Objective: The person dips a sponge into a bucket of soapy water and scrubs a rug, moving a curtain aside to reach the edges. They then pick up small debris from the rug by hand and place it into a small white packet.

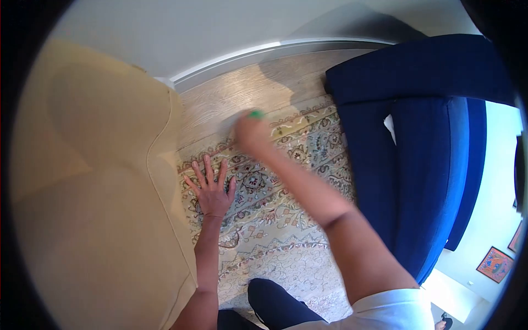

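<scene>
Fingers spread wide, my left hand (212,192) lies flat on the patterned rug (264,217), close to the beige sofa. My right hand (251,135) is over the rug's far edge, where the fringe side meets the wooden floor (220,104). It is smeared by motion and looks closed around a small green object (255,114). Only a bit of green shows past the fist, and I cannot tell what kind of thing it is.
A beige sofa (99,176) fills the left side. At the right stands a dark blue sofa (368,159) with a white piece (390,127) tucked in its seam. A white baseboard (231,60) runs along the wall. Framed pictures (495,264) hang at far right.
</scene>
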Demonstrator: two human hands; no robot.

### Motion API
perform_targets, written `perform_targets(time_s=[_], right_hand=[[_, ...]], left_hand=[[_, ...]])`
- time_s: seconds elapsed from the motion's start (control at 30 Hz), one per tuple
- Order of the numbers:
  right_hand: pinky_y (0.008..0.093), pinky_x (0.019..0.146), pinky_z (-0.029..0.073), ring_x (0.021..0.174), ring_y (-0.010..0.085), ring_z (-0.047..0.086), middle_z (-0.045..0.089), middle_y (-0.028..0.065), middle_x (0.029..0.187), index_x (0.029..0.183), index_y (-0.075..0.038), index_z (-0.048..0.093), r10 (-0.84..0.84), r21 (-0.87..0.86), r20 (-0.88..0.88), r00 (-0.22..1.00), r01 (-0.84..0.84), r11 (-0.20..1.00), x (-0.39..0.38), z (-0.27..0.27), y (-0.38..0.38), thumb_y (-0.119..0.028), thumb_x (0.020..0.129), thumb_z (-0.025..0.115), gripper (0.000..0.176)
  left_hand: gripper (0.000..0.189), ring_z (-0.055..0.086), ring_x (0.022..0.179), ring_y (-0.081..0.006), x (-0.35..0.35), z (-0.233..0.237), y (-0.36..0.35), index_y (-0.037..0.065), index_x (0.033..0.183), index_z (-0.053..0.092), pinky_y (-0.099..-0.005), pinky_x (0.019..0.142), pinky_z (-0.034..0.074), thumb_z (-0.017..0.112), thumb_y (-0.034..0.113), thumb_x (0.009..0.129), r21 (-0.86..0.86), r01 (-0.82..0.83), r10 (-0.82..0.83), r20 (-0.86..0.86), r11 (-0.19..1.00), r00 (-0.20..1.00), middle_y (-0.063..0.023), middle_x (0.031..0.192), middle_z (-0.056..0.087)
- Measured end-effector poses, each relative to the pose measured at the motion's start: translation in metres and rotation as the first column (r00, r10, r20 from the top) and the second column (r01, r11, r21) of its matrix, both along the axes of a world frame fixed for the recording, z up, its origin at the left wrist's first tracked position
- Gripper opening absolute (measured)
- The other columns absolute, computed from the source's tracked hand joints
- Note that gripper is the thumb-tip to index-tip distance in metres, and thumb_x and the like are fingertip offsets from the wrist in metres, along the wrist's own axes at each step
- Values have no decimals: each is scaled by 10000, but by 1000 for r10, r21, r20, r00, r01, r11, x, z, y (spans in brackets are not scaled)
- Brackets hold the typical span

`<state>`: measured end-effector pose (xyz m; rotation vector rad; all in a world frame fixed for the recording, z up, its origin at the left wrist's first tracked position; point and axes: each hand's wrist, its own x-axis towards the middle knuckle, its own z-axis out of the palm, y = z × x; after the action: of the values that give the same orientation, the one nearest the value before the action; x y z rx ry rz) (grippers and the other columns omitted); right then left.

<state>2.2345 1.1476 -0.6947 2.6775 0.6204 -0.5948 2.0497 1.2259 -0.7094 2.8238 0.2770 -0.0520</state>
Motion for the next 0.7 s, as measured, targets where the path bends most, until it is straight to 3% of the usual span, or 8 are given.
perform_targets(time_s=[0.07, 0.2, 0.3, 0.33, 0.43, 0.47, 0.6, 0.7], right_hand=[[353, 631, 536, 804, 241, 673, 665, 163, 926, 1293, 79, 408, 285, 169, -139, 948, -261, 950, -49, 17, 54, -182, 849, 540, 532], [399, 548, 536, 717, 291, 671, 659, 159, 813, 1137, -84, 538, 65, 204, -88, 994, -46, 978, -16, 44, -4, -150, 835, 538, 309], [316, 550, 520, 698, 185, 662, 666, 24, 740, 910, -90, 656, -46, -102, -102, 994, 36, 994, 68, 54, -115, -230, 807, 637, 175], [292, 537, 503, 666, 177, 656, 653, 17, 676, 937, -94, 654, -66, -57, 183, 981, 77, 995, 79, 46, -147, -240, 801, 643, 199], [293, 533, 499, 684, 189, 661, 667, 18, 730, 939, -89, 649, -22, -159, 170, 985, 49, 986, 54, 44, -111, -237, 809, 621, 199], [385, 535, 522, 682, 227, 668, 668, 103, 795, 1114, -26, 509, -90, -92, -69, 994, 83, 992, 36, 50, -77, -233, 858, 564, 334], [399, 536, 523, 703, 271, 663, 646, 171, 825, 1138, -40, 489, 175, 294, 1, 985, -167, 941, -69, 35, 14, -133, 829, 527, 325], [341, 560, 525, 737, 234, 665, 654, 126, 800, 1054, -39, 582, 97, 210, 17, 995, -99, 973, -23, 42, -46, -187, 840, 550, 263]], left_hand=[[557, 67, 1389, -425, 2, 14, 6, 301, 1402, 360, -686, 1030, -3, 466, 479, 885, 13, 77, -66, -385, 997, 921, -123, 1514, 191], [539, 118, 1383, -424, -4, -7, 1, 285, 1373, 418, -692, 1023, 56, 524, 432, 865, -20, 1, 1, 112, 1000, 994, -122, 1504, 227], [535, 144, 1380, -419, -4, -6, 1, 287, 1370, 424, -692, 1021, 80, 530, 424, 864, -13, 3, -2, 137, 1000, 991, -116, 1506, 226], [535, 144, 1380, -419, -4, -8, 2, 287, 1370, 424, -692, 1021, 80, 530, 424, 864, -9, 1, 0, 130, 1000, 991, -116, 1506, 226], [536, 157, 1378, -413, -5, -8, 0, 292, 1370, 425, -689, 1024, 83, 533, 425, 862, -12, -13, 14, 151, 1000, 988, -111, 1505, 232], [536, 145, 1381, -414, -3, -9, 0, 290, 1368, 428, -688, 1026, 72, 532, 428, 861, -13, -13, 15, 148, 1000, 989, -111, 1509, 219], [552, 93, 1390, -413, -4, -2, 5, 287, 1379, 410, -682, 1033, 34, 524, 432, 859, -16, 24, -26, -81, 1000, 996, -110, 1524, 167], [564, 57, 1397, -403, -5, -7, 0, 282, 1397, 383, -658, 1048, 41, 524, 406, 865, -5, 8, -8, 51, 1000, 999, -116, 1531, 132]])
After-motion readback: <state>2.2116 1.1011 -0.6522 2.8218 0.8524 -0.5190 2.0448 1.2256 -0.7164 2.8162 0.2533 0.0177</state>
